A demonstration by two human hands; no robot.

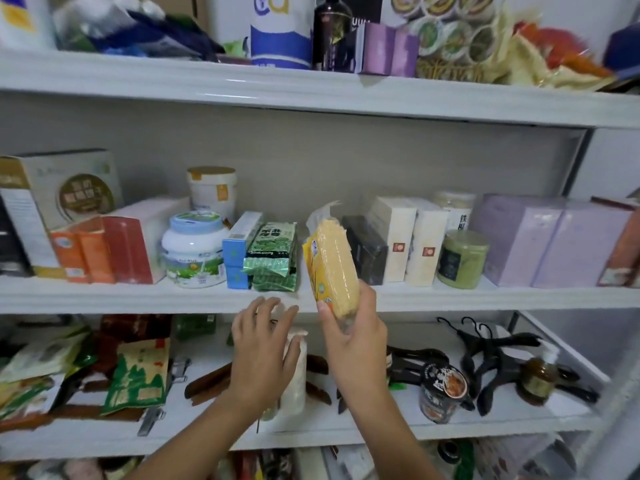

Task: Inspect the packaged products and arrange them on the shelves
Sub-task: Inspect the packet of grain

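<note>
I see the left hand [265, 344] loosely spread over a pale packet [296, 375] on the lower shelf [363, 426], grip unclear, and the right hand [355, 341] clutching only the bottom end of the yellow pack [332, 261] at the middle shelf [138, 296] edge, so it may tilt and topple the green tea packets [273, 258] going in.

My left hand [263, 344] and right hand [356, 341] are bare. So are my left forearm [194, 434] and right forearm [391, 434], down to the bottom edge of the view. My nails look trimmed short and plain, though the blur makes that uncertain.
</note>
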